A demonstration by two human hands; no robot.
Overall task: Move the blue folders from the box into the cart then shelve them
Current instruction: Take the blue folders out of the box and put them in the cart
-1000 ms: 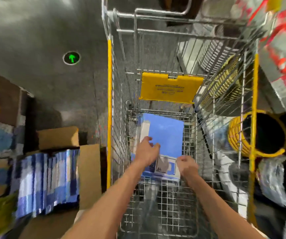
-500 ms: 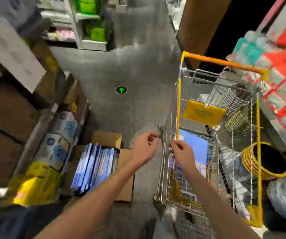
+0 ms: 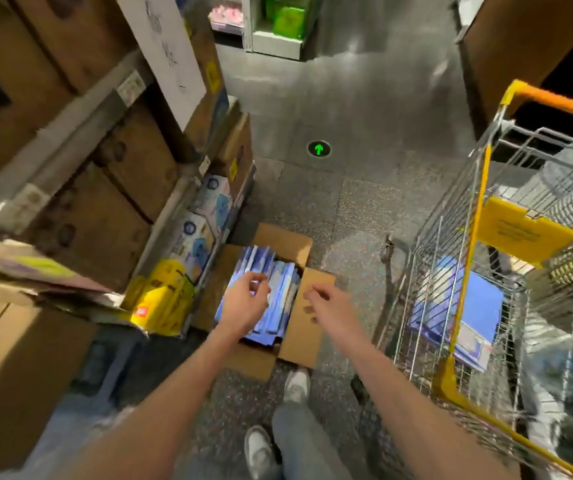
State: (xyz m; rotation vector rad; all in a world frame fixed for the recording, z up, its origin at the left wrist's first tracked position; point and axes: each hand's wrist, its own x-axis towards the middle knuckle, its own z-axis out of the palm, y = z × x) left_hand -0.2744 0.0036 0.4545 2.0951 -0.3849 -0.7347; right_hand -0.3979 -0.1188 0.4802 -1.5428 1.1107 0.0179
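Landmark: the open cardboard box (image 3: 299,317) on the floor, flaps spread, directly ahead of your feet. Left of the box, shelving holds large brown cartons (image 3: 81,216), with a yellow package (image 3: 160,299) just beside the box's left flap. Inside the box, the blue folders (image 3: 271,292) stand on edge, packed in a row. Your left hand (image 3: 243,303) is above the folders in the box, fingers curled loosely, holding nothing; whether the fingertips touch the folder tops cannot be told. Your right hand (image 3: 326,306) is over the box's right flap, fingers half curled, also empty. Beyond the box, a green arrow marker (image 3: 318,148) sits in the grey floor. Right of the box, apart from it, stands the wire cart (image 3: 451,271) with yellow trim and an orange handle; one blue folder (image 3: 479,306) lies flat inside it, below a yellow plastic flap (image 3: 520,233). Near the box's front edge, your two white shoes (image 3: 297,386) show.
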